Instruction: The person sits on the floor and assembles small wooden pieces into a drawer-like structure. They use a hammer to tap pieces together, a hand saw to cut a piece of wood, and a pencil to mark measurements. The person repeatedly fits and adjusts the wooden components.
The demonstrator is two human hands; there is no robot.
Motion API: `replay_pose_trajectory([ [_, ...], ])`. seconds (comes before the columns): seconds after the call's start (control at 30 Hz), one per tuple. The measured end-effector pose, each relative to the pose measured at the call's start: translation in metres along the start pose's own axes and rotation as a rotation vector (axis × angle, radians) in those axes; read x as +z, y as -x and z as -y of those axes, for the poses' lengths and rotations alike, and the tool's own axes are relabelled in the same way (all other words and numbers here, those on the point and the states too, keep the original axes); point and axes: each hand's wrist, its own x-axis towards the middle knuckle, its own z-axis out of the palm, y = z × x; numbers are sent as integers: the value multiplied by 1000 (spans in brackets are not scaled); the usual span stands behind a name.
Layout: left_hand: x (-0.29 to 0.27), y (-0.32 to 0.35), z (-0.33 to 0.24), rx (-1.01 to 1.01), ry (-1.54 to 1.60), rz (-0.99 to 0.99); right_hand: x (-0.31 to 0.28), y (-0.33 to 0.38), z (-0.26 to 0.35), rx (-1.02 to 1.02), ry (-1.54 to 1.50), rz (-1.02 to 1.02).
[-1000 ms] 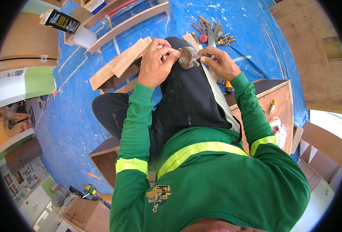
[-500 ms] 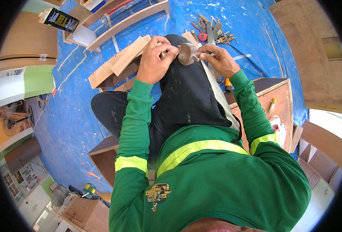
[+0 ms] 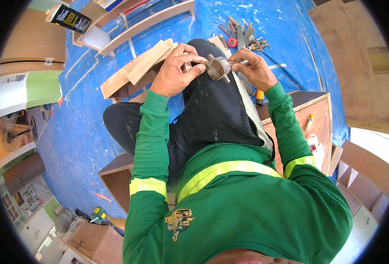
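Above my right thigh, both hands meet at a small brown, worn wooden block with a rounded edge. Short stubs of a bar stick out on two of its sides, and its exact kind is unclear. My left hand touches its left edge with thumb and fingertips. On the other side, my right hand pinches its pale grey end between thumb and fingers. Partly behind my left hand are pale wooden boards. My dark trousers lie under the block.
Hand tools, including pliers and a red tape measure, lie on the blue sheet. A wooden box stands by my right arm, a yellow-handled tool on it. At upper left are a black can and a wooden frame.
The block has turned between my hands and shifted slightly right and down; its bar stubs now show on two sides. My right hand has moved slightly right, my left fingers have stretched out more.
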Motion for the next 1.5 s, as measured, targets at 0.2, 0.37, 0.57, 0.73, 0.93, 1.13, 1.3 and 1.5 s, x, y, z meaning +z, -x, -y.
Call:
replay_pose_trajectory([
  [0.2, 1, 0, -2, 27, -10, -1, -2, 1, 13, -16, 129, -44],
  [0.37, 4, 0, 2, 116, -32, -30, -3, 5, 19, -94, 254, -110],
  [0.57, 1, 2, -3, 50, -7, 16, -4, 9, 24, -177, 311, -136],
  [0.73, 2, 2, 1, 68, -30, -15, -4, 14, 36, -146, 333, -122],
  [0.93, 5, 1, 5, 55, -53, -45, -3, 16, 39, -94, 291, -99],
  [1.13, 8, 1, 6, 55, -57, -70, -2, 16, 40, -67, 305, -88],
  [1.3, 8, 3, 2, 16, -64, -78, 0, 16, 35, -65, 255, -81],
  [1.5, 11, -2, 8, 63, -95, -84, -1, 18, 34, -15, 247, -69],
])
